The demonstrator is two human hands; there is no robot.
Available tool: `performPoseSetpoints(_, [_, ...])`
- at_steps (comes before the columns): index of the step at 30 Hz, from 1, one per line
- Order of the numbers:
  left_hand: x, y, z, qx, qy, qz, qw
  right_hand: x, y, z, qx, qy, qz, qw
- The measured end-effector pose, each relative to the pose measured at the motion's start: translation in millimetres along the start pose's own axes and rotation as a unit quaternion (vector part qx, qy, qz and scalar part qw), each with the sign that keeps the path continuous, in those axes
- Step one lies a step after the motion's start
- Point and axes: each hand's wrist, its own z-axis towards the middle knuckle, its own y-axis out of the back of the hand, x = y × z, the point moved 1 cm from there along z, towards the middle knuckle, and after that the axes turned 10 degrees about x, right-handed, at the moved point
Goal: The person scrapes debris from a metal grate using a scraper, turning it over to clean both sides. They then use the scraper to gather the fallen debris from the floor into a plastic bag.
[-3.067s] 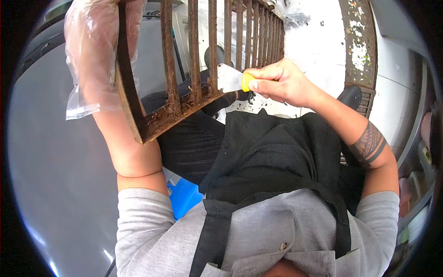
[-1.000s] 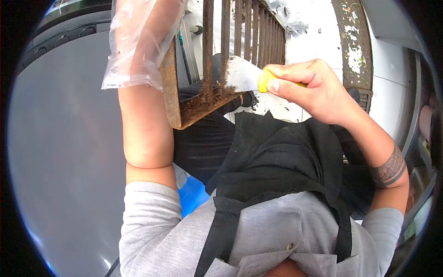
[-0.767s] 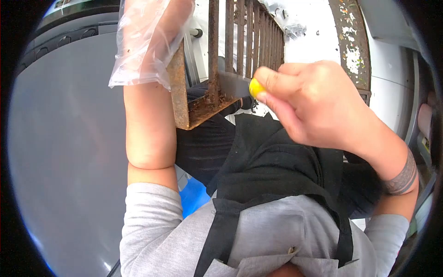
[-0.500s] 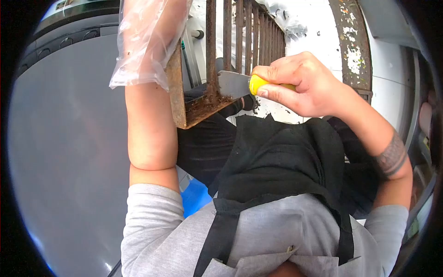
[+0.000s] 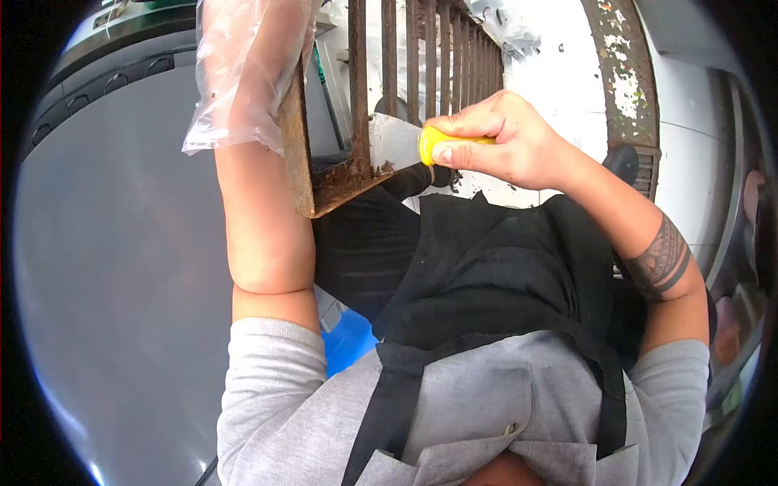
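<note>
My bare right hand is closed round the yellow handle of a scraper. Its wide flat metal blade reaches left into a rusty, slatted metal grate, near the corner where a bar meets the end rail. Brown flakes lie along that rail by the blade. On the left, a loose clear plastic glove covers my left wrist and lower forearm, which runs up alongside the grate's outer frame. The left hand itself is cut off by the top edge, so its fingers cannot be seen.
A large grey smooth surface fills the left side. Dark crumbs lie on the white tiled floor, with clear plastic behind the grate. A worn dark strip ends in a drain grate. Something blue shows beside my leg.
The grate, scraper and my right hand have shifted a little to the left. The blade now sits on the right of the bar, and fewer brown flakes show in the corner.
</note>
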Motion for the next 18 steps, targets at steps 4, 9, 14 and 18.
performPoseSetpoints(4, [-8, -11, -5, -0.036, 0.036, -0.042, 0.998, 20, 1, -12, 0.043, -0.184, 0.226, 0.956])
performPoseSetpoints(9, [-34, -17, -1, -0.007, 0.123, -0.02, 0.992, 39, -4, -36, -0.011, -0.197, 0.271, 0.942])
performPoseSetpoints(14, [-17, -9, -1, -0.019, 0.18, -0.023, 0.983, 50, -4, -50, -0.129, -0.206, 0.28, 0.929])
performPoseSetpoints(18, [-8, -12, 0, -0.018, 0.102, -0.152, 0.983, 64, -4, -53, -0.144, -0.228, 0.158, 0.95])
